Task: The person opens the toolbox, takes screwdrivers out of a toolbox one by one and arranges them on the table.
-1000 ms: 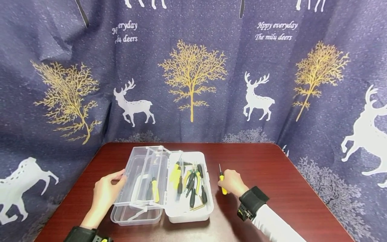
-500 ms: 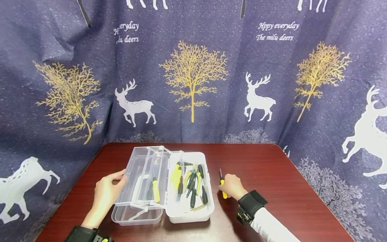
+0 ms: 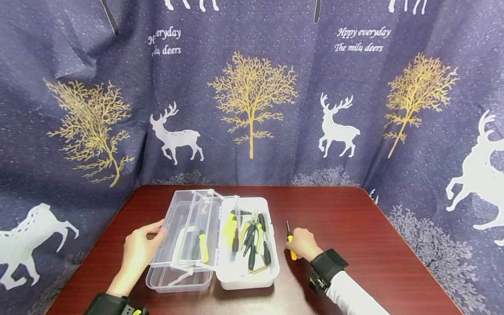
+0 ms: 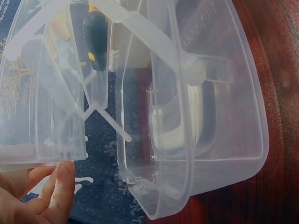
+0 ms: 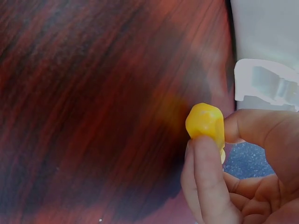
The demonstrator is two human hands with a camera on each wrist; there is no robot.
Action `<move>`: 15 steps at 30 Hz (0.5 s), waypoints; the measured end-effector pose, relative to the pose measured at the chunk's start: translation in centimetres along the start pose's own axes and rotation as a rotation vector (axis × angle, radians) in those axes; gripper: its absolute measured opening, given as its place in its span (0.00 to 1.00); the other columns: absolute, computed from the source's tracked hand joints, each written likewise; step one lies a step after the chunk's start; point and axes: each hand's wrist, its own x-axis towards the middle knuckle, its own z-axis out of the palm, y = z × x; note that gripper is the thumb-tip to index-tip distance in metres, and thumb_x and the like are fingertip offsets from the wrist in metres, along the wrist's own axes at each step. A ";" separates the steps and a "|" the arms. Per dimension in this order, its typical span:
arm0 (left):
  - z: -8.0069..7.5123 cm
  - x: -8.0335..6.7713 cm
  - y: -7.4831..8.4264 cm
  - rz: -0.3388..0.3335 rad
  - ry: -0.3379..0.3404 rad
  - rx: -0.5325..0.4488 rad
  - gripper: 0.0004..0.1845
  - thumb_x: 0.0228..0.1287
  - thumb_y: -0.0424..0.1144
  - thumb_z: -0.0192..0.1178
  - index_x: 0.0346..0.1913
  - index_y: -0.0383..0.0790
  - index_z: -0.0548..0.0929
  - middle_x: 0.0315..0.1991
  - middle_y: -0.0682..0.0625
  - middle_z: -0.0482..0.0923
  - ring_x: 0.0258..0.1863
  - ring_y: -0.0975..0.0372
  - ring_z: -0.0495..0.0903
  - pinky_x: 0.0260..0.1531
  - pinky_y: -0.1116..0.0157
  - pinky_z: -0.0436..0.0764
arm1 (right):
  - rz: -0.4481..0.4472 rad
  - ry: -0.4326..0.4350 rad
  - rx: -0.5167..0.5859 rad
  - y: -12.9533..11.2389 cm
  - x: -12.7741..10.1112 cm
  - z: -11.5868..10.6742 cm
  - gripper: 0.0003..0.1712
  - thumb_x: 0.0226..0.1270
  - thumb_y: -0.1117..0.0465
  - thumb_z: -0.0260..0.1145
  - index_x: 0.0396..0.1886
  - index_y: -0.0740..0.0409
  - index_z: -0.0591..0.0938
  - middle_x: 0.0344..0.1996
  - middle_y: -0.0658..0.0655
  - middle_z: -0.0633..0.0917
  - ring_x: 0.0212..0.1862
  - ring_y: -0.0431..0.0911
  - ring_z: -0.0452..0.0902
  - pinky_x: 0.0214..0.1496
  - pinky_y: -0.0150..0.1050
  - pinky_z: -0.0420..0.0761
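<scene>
My right hand [image 3: 302, 244] pinches a small yellow-handled screwdriver [image 3: 290, 245] on the dark red table [image 3: 354, 236], just right of an open toolbox. In the right wrist view my fingers [image 5: 210, 186] curl round the yellow handle end [image 5: 205, 122]. The toolbox's white base [image 3: 247, 280] holds several black and yellow tools [image 3: 248, 238]. My left hand [image 3: 138, 249] grips the left edge of the clear lid and tray [image 3: 177, 245], which holds one screwdriver [image 3: 201, 245]. The left wrist view shows my fingers [image 4: 51, 191] under the clear plastic rim [image 4: 187, 140].
A dark blue curtain [image 3: 252, 87] printed with deer and golden trees hangs close behind and to both sides of the table. The table's rounded back corners [image 3: 360, 189] meet the curtain. Bare wood lies to the right of my right hand.
My right hand has drawn the yellow screwdriver slightly nearer along the table. The left hand and toolbox have stayed put.
</scene>
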 end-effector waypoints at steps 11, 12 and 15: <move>0.2 0.2 -0.2 -0.012 -0.013 -0.009 0.16 0.56 0.41 0.60 0.48 0.45 0.83 0.32 0.45 0.86 0.27 0.56 0.84 0.23 0.68 0.72 | 0.002 -0.003 -0.003 0.1 0.1 -0.1 0.14 0.45 0.58 0.69 0.12 0.59 0.74 0.11 0.54 0.76 0.07 0.39 0.72 0.11 0.31 0.73; 0.2 0.1 -0.2 -0.011 -0.011 -0.008 0.16 0.56 0.41 0.60 0.48 0.45 0.83 0.32 0.45 0.86 0.27 0.56 0.84 0.23 0.68 0.72 | 0.005 -0.001 -0.006 0.1 0.1 -0.1 0.14 0.45 0.58 0.69 0.12 0.59 0.74 0.11 0.54 0.76 0.07 0.40 0.72 0.11 0.31 0.72; 0.2 0.1 -0.2 -0.007 -0.004 -0.003 0.16 0.55 0.41 0.60 0.48 0.45 0.83 0.32 0.45 0.87 0.27 0.56 0.84 0.23 0.67 0.72 | 0.011 -0.004 -0.004 0.2 0.1 -0.1 0.14 0.45 0.58 0.69 0.12 0.59 0.74 0.11 0.54 0.76 0.07 0.40 0.73 0.11 0.31 0.73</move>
